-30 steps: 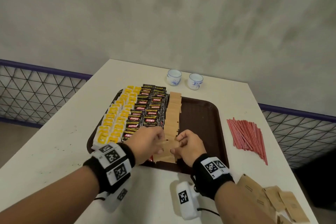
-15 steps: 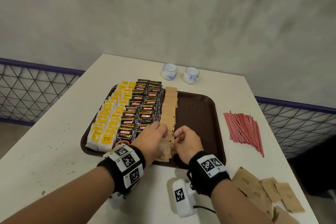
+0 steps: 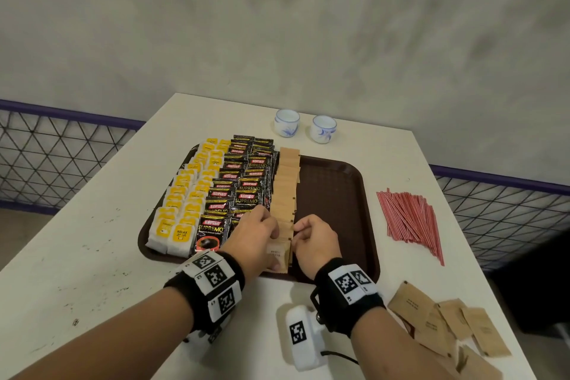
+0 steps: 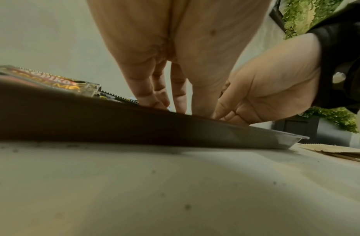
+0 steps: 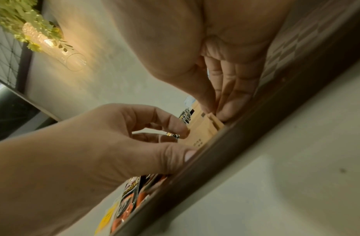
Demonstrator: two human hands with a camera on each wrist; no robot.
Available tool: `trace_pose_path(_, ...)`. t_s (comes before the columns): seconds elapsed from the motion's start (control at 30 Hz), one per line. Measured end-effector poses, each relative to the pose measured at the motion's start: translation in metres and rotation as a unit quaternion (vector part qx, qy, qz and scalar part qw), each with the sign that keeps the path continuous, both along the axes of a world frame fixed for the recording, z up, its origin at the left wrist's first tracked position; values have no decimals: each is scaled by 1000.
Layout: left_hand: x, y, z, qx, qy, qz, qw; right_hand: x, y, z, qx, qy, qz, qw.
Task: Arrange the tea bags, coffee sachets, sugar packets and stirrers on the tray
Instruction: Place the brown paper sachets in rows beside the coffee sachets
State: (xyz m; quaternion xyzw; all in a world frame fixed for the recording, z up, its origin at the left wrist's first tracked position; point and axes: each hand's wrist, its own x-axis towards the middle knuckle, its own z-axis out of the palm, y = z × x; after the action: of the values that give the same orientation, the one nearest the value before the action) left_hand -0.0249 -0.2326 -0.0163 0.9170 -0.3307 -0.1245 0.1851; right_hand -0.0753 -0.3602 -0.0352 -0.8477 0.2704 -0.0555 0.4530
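Both hands are down at the near edge of the brown tray (image 3: 336,182), at about 6 o'clock on it, working the last of the sugar packets (image 3: 285,194). That tan column runs from the far rim at 12 o'clock toward the person, each packet overlapping the next. The left hand (image 3: 254,236) sits on the column's 9 o'clock side, fingers curled, fingertips on the left edge of the nearest packet (image 3: 279,253) and thumb down by the tray's near rim. The right hand (image 3: 314,241) is at the packet's 3 o'clock side, thumb and fingers pressed together, pinching the right edge of the packets; the right wrist view shows those fingertips (image 5: 227,111) closed on a tan corner just inside the rim. The two hands are close together with the packet between them.

To the left of the sugar column lie two rows of black coffee sachets (image 3: 246,182), and left again two rows of yellow-tagged tea bags (image 3: 185,203), all on the tray. The tray's right half is bare brown surface.

Off the tray, on the white table (image 3: 77,271), a bundle of red stirrers (image 3: 410,219) lies at 3 o'clock, well apart from the hands. More loose sugar packets (image 3: 447,324) are heaped at about 4 o'clock by the right forearm. Two small white-and-blue cups (image 3: 305,126) stand past the tray at 12 o'clock.
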Motion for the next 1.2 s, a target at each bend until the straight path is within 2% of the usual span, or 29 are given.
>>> trace_pose_path(0.13, 0, 1, -1, -4, -9, 0, 1000, -5, 1, 5, -9, 13, 5, 1000)
trace_pose_path(0.27, -7, 1, 6, -31, -38, -11, 999, -27, -9, 28, -5, 1, 25, 1000)
trace_pose_path(0.43, -25, 0, 25, -112, -69, -10, 991, -103, -61, 71, -58, 2, 48, 997)
trace_pose_path(0.53, -52, -13, 30, -124, -52, -50, 990, -170, -106, 87, -128, 62, 8, 990)
trace_pose_path(0.63, -90, -36, 31, -112, -14, -148, 982, -225, -130, 94, -197, 193, 1, 961)
trace_pose_path(0.73, -122, -66, 20, -78, -1, -232, 970, -255, -130, 88, -192, 278, 30, 941)
trace_pose_path(0.83, -142, -95, 4, 13, 0, -264, 964, -264, -118, 70, -182, 286, 58, 939)
trace_pose_path(0.93, -154, -109, -5, 82, -10, -254, 964, -260, -104, 52, -177, 267, 55, 946)
trace_pose_path(1.03, -156, -113, -7, 88, -11, -233, 968, -257, -100, 36, -160, 242, 28, 957)
trace_pose_path(1.13, -153, -111, -7, 87, 55, -190, 976, -255, -100, 27, -124, 207, 1, 971)
trace_pose_path(1.2, -152, -107, -4, 89, 90, -170, 977, -253, -102, 25, -135, 197, 19, 971)
